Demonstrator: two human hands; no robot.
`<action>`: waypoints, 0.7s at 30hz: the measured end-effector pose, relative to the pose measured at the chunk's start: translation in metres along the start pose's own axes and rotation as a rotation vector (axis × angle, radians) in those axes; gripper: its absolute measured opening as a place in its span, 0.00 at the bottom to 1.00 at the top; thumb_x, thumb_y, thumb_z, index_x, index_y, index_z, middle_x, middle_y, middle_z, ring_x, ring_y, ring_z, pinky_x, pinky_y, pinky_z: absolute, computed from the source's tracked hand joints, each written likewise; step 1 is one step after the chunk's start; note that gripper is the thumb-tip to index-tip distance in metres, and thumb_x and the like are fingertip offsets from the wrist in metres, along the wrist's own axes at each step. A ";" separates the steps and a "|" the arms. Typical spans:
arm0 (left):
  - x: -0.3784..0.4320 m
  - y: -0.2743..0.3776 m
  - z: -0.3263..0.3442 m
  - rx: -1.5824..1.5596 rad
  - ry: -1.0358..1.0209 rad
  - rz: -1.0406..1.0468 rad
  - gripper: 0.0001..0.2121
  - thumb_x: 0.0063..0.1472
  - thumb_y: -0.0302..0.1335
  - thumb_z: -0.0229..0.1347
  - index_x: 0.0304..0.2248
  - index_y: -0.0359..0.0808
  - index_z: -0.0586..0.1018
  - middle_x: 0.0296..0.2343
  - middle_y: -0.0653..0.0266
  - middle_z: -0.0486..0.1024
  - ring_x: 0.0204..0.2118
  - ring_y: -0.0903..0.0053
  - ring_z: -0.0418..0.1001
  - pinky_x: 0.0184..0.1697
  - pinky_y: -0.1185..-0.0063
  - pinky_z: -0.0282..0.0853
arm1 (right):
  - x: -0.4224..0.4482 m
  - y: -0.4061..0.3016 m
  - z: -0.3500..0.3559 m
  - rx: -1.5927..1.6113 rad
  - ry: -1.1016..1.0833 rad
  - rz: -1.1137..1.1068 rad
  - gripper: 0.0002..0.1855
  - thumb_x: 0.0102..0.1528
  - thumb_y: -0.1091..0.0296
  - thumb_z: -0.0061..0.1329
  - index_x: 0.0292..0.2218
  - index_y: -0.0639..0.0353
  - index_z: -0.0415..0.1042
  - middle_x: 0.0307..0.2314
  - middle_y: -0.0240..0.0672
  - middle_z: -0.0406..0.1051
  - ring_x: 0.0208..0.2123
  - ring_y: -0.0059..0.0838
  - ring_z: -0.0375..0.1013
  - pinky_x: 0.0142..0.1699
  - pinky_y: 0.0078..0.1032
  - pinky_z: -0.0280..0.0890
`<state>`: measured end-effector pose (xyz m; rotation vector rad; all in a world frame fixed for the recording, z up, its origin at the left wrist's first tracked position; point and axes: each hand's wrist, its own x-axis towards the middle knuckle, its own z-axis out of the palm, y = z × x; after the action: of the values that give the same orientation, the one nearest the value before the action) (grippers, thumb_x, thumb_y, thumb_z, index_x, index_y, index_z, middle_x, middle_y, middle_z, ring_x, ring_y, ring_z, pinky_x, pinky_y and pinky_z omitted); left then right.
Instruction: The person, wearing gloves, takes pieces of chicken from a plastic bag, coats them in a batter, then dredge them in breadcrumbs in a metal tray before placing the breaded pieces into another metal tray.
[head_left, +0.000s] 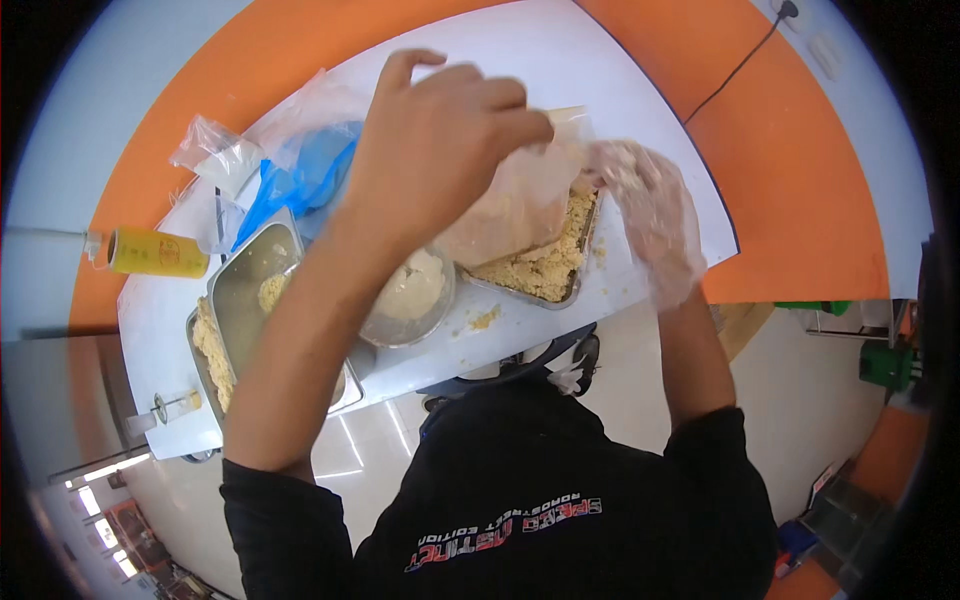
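Observation:
My left hand (450, 112) is bare and raised over the table, its fingers curled in front of a pale translucent sheet (517, 206). Whether those fingers grip the sheet cannot be told. A clear plastic glove, crumbs stuck to it, covers my right hand (645, 195), whose fingertips pinch the sheet's right edge. Beneath the tilted sheet is a metal tray (559, 304) of yellowish crumbly mixture (536, 274), partly hidden by it. A clear bowl (431, 330) with pale dough or paste (412, 285) stands left of this tray, partly behind my left forearm.
Further left, a deep metal pan (247, 285) rests tilted over another container of crumbly mixture (214, 356). Blue plastic bag (304, 169), clear bag of white contents (229, 161), yellow bottle (157, 253) and small glass jar (178, 405) are nearby. Crumbs (484, 319) dot the white table (622, 281).

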<state>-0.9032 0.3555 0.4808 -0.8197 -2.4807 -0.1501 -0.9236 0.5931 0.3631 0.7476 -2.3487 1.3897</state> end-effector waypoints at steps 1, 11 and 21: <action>0.005 -0.006 0.002 0.025 0.048 0.047 0.08 0.50 0.20 0.53 0.25 0.46 0.79 0.24 0.76 0.74 0.29 0.76 0.72 0.47 0.70 0.60 | 0.014 -0.009 0.001 0.026 -0.059 -0.065 0.14 0.60 0.69 0.40 0.44 0.68 0.66 0.38 0.41 0.70 0.38 0.26 0.70 0.47 0.22 0.64; 0.026 -0.016 0.008 -0.136 0.182 0.056 0.08 0.52 0.16 0.50 0.28 0.34 0.80 0.24 0.58 0.76 0.27 0.64 0.74 0.31 0.70 0.67 | 0.027 0.013 0.020 0.642 -0.147 0.273 0.21 0.61 0.61 0.45 0.50 0.65 0.60 0.45 0.35 0.65 0.45 0.23 0.66 0.53 0.23 0.61; -0.025 0.005 0.024 -0.168 0.098 -0.154 0.12 0.58 0.29 0.53 0.42 0.45 0.77 0.37 0.63 0.75 0.43 0.66 0.70 0.47 0.67 0.62 | -0.008 0.067 0.029 0.552 -0.269 0.269 0.23 0.55 0.67 0.51 0.49 0.69 0.64 0.41 0.36 0.70 0.43 0.26 0.69 0.48 0.27 0.65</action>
<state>-0.8944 0.3529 0.4470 -0.6701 -2.4608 -0.4484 -0.9560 0.5965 0.2970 0.8176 -2.3379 2.2321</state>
